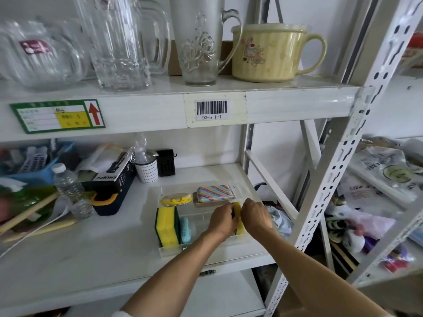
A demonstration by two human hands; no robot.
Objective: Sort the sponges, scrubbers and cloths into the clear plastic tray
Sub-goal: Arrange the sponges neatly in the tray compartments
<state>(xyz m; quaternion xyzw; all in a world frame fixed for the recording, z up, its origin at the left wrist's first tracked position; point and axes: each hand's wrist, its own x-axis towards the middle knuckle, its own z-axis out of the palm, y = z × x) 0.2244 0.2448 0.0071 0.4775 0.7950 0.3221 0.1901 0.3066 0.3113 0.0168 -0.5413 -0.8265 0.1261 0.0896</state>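
So on the white metal shelf (pixel 96 243), far left is a messy pile: a blue plastic basket (pixel 39 170), a clear plastic water bottle with a white cap (pixel 66 181) lying tilted, and a black and yellow boxed spray bottle (pixel 112 186) just beside it. Behind that, a white cup with dotted lines (pixel 147 171) and a small black box (pixel 166 162) stand near the back. The clear plastic tray (pixel 206 249) sits toward the right end of the shelf. In its left compartment a yellow sponge with green scouring sides (pixel 167 226) stands on edge, and right next to it there's a light teal scrubber (pixel 185 228), also upright. Behind those sits a round yellow scrubber with a silvery rim (pixel 175 199), and to the right of it a rainbow-striped cloth in a clear packet (pixel 216 192), lying on something tan. Then the hands: the left hand (pixel 223 219) and the right hand (pixel 256 217) are almost touching, both curled narrow and pinching another yellow sponge (pixel 238 216) between them, over the right-hand part of the tray. Can't really tell if it's touching the tray floor. A pale blue cloth (pixel 280 221) is bunched up just right of the right hand, past the tray's edge.
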